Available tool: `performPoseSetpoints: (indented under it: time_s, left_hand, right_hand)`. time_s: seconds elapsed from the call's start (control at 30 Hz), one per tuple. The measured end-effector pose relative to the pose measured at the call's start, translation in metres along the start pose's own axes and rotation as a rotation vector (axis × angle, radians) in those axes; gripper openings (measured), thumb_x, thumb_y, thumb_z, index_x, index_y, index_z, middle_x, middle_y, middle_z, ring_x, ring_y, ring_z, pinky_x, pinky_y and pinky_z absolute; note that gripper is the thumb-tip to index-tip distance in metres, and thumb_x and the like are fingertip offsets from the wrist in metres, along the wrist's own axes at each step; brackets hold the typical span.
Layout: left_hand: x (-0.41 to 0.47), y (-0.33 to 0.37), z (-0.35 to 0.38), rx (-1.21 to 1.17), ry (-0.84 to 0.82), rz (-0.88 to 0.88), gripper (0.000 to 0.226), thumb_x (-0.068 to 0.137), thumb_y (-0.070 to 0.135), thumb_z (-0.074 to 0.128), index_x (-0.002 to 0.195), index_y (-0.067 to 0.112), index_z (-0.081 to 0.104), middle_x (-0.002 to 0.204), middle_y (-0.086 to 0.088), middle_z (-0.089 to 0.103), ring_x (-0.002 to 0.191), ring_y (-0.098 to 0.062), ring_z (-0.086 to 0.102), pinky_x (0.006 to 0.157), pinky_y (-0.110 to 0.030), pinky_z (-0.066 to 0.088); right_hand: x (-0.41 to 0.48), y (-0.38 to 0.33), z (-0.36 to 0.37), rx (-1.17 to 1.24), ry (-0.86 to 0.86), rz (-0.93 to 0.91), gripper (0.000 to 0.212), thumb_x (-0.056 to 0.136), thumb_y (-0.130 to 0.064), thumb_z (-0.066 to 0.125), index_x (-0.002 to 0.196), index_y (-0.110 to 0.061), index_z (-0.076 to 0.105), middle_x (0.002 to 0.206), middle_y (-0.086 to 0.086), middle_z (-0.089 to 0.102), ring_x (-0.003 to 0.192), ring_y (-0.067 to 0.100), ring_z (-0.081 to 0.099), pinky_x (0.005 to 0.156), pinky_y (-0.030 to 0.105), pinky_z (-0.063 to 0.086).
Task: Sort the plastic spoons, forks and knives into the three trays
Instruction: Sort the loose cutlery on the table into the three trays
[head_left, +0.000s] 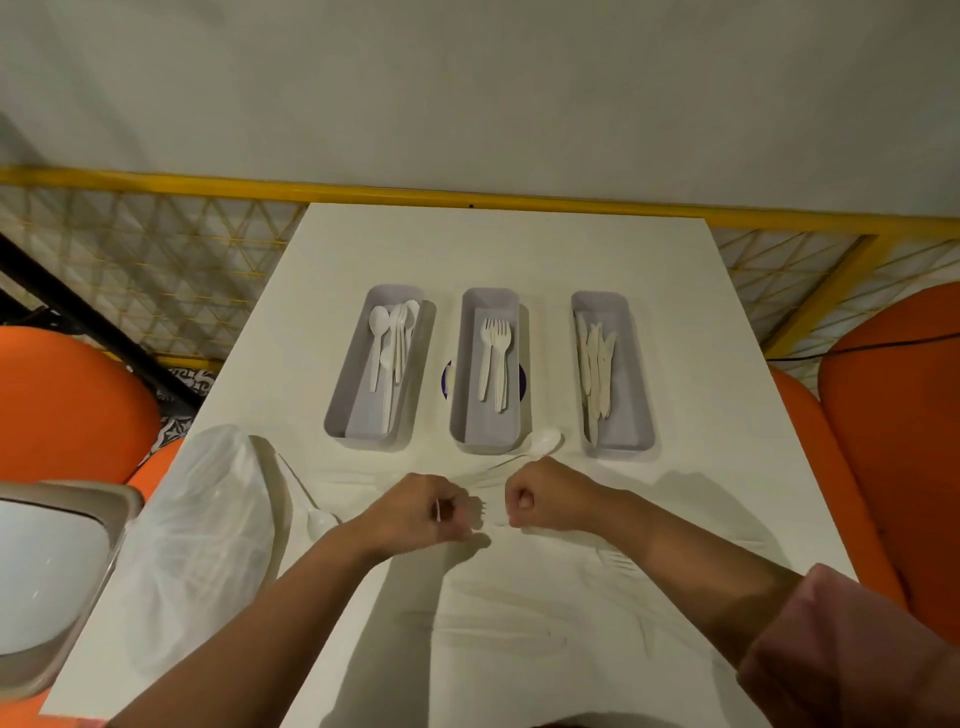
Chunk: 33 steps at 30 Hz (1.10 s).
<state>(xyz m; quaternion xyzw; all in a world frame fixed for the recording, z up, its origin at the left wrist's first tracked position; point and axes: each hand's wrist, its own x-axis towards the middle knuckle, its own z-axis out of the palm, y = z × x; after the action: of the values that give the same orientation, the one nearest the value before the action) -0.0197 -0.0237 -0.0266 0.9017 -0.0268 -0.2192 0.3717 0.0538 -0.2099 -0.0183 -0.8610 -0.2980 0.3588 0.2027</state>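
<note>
At the frame's centre, the left hand is curled around a white fork; the right hand is fisted, its contents unclear. Above, three trays hold spoons, forks and knives on the surface.

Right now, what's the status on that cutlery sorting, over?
Left hand closed on a fork, right hand fisted. Spoon tray, fork tray, knife tray partly filled. Loose spoon unsorted. Nothing blocking.
</note>
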Motion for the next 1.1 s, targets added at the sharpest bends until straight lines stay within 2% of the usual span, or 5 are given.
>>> performPoseSetpoints:
  time_s: [0.17, 0.5, 0.8, 0.93, 1.1]
  left_hand:
    - [-0.016, -0.003, 0.02, -0.041, -0.151, 0.013, 0.022, 0.071, 0.029, 0.076, 0.067, 0.011, 0.063, 0.072, 0.003, 0.058, 0.065, -0.003, 0.049, 0.063, -0.015, 0.04]
    - [-0.017, -0.001, 0.036, 0.148, -0.075, 0.059, 0.025, 0.075, 0.041, 0.073, 0.087, 0.026, 0.056, 0.075, 0.015, 0.041, 0.069, -0.007, 0.043, 0.059, -0.009, 0.03]
    - [-0.021, -0.001, 0.06, 0.422, -0.198, 0.061, 0.088, 0.058, 0.057, 0.077, 0.132, 0.03, 0.039, 0.122, 0.008, 0.034, 0.11, -0.013, 0.03, 0.097, -0.026, 0.038]
    - [-0.017, -0.003, 0.062, 0.506, -0.105, 0.073, 0.071, 0.067, 0.052, 0.074, 0.127, 0.029, 0.043, 0.123, 0.006, 0.04, 0.108, -0.015, 0.033, 0.093, -0.026, 0.038]
    - [-0.013, -0.007, 0.058, 0.573, -0.052, 0.134, 0.034, 0.084, 0.043, 0.059, 0.111, 0.024, 0.053, 0.111, 0.004, 0.051, 0.105, -0.016, 0.041, 0.079, -0.025, 0.035]
  right_hand:
    - [-0.005, -0.01, 0.016, -0.028, -0.141, 0.01, 0.016, 0.076, -0.016, 0.073, 0.069, -0.018, 0.059, 0.064, -0.012, 0.05, 0.061, 0.006, 0.046, 0.067, 0.024, 0.041]
    - [-0.013, -0.001, 0.051, -0.193, -0.171, -0.02, 0.02, 0.071, -0.018, 0.075, 0.076, -0.018, 0.056, 0.067, -0.011, 0.044, 0.071, 0.016, 0.049, 0.056, 0.022, 0.034]
    - [-0.016, 0.007, 0.058, -0.127, -0.065, 0.002, 0.036, 0.078, -0.009, 0.063, 0.054, -0.022, 0.039, 0.063, -0.004, 0.045, 0.067, 0.018, 0.046, 0.055, 0.022, 0.031]
    - [-0.02, 0.009, 0.055, -0.069, -0.049, 0.013, 0.032, 0.083, -0.009, 0.059, 0.056, -0.022, 0.045, 0.064, -0.007, 0.048, 0.068, 0.014, 0.048, 0.058, 0.018, 0.034]
    - [-0.023, 0.019, 0.052, 0.002, 0.013, 0.025, 0.021, 0.086, -0.007, 0.049, 0.083, 0.008, 0.063, 0.09, 0.021, 0.067, 0.084, 0.034, 0.061, 0.068, 0.029, 0.042]
